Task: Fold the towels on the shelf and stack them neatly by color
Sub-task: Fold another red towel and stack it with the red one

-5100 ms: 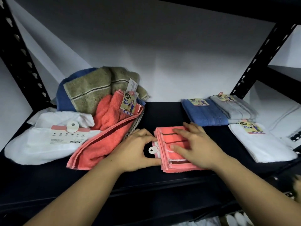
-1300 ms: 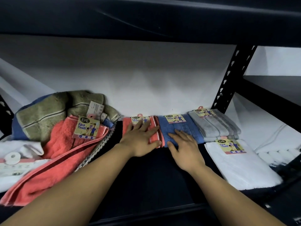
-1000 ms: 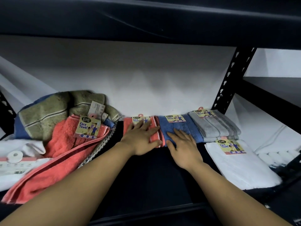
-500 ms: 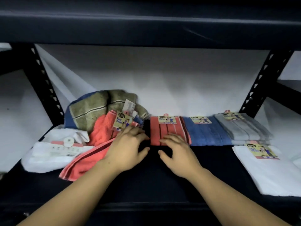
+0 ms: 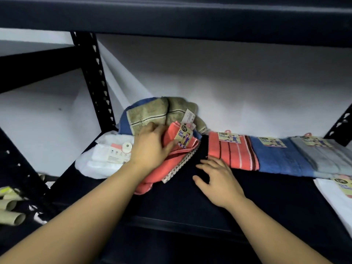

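My left hand (image 5: 152, 147) lies on the bunched loose coral towel (image 5: 152, 180) in the pile at the left, fingers curled down over its top and thumb against it beside the paper tag (image 5: 183, 137). An olive striped towel (image 5: 152, 113) and a dark blue towel (image 5: 123, 121) are heaped behind it. My right hand (image 5: 219, 180) rests flat on the dark shelf (image 5: 171, 204), fingers spread, fingertips just short of the folded coral striped towel (image 5: 232, 155). Folded blue (image 5: 280, 159) and grey (image 5: 323, 157) towels continue that row to the right.
A white towel with a label band (image 5: 106, 157) lies left of the pile. A checked cloth edge (image 5: 179, 166) pokes out under the coral towel. A folded white towel (image 5: 331, 197) sits at the front right. A black upright post (image 5: 95, 79) stands at the left; cardboard tubes (image 5: 9, 212) lie below.
The folded coral towel now sits in the back row beside the blue one. My left hand moved left onto the loose coral towel; my right hand drew back onto the bare shelf.
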### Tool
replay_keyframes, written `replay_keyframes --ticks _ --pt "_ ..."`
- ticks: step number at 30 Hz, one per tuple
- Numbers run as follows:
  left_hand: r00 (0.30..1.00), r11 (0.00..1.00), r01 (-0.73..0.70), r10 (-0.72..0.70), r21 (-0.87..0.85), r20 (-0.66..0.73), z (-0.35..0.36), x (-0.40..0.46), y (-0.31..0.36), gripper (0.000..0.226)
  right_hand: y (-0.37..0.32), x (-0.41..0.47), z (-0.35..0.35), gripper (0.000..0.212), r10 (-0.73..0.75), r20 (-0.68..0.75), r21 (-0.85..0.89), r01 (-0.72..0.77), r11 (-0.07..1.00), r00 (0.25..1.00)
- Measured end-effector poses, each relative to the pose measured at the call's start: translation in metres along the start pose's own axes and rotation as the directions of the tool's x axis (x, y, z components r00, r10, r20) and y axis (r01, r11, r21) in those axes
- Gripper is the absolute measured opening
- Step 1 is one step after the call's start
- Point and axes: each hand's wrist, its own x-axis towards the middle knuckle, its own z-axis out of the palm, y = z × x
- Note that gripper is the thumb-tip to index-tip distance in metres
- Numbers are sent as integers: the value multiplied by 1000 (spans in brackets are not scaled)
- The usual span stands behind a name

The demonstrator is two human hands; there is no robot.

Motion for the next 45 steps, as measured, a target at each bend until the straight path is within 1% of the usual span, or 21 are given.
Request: replay_keyframes --ticks 3,5,6,7,8,9,11,12,15,16,18,21,23,26,29,33,35,37,40,42,45 --pt "997 996 -67 65 -54 -38 3 -1 7 35 0 -2 -1 46 21 -78 94 -13 996 997" --pt "990 979 -138 131 -147 -59 5 -8 10 21 -3 -4 -6 35 66 -222 225 -15 974 973" --pt "985 965 -170 163 -201 -54 5 -12 11 17 -6 -5 -10 37 119 -295 286 -31 958 948" --pt "981 949 -193 192 -250 -31 6 -18 11 15 -12 -5 -16 47 196 -334 358 -68 931 922" --pt "975 934 -209 222 -289 10 6 -23 10 15 -20 -4 -24 59 292 -300 466 -128 876 908" --pt "965 921 -226 257 -316 59 6 -27 9 18 -30 -1 -33 67 390 -195 589 -210 780 900" --pt "932 903 -262 329 -340 154 5 -31 7 24 -47 8 -44 57 491 85 752 -379 539 867" --pt "913 896 -282 360 -343 189 4 -31 6 25 -54 11 -47 45 492 170 776 -424 468 854" --pt "896 882 -348 412 -316 164 -7 -25 3 27 -64 18 -47 14 511 204 808 -438 394 835" --pt "903 889 -368 412 -273 120 -11 -21 0 29 -65 18 -48 10 518 193 823 -425 376 833" --pt "915 911 -388 400 -142 62 -13 -11 -10 43 -63 16 -52 13 516 158 857 -377 351 842" --pt "926 939 -343 340 -10 164 -7 -4 -27 83 -52 8 -64 22 504 49 871 -284 401 862" --pt "915 942 -335 325 0 239 1 -7 -30 98 -43 0 -75 26 476 -20 857 -230 460 879" --pt "903 938 -346 338 -17 266 7 -13 -28 102 -28 -13 -96 28 465 -133 839 -150 522 875" --pt "897 936 -353 337 3 286 11 -15 -31 103 -10 -28 -119 23 497 -233 802 -123 584 836" --pt "891 931 -365 344 17 295 12 -17 -20 109 4 -51 -139 25 413 -181 852 -67 519 892" --pt "898 934 -347 356 -84 260 7 -17 2 109 1 -60 -147 25 324 -169 828 -44 558 931" --pt "896 895 -303 385 -327 223 -1 -16 34 104 -6 -67 -157 20 228 -152 789 -21 615 962" --pt "857 721 -275 484 -636 178 -24 -15 87 92 -19 -74 -171 23 91 -121 749 31 661 988" --pt "811 676 -332 561 -658 167 -40 -10 115 77 -22 -78 -175 32 86 -164 776 75 627 983" --pt "795 698 -364 578 -617 186 -54 0 142 32 -14 -83 -178 46 217 -323 789 135 599 921"
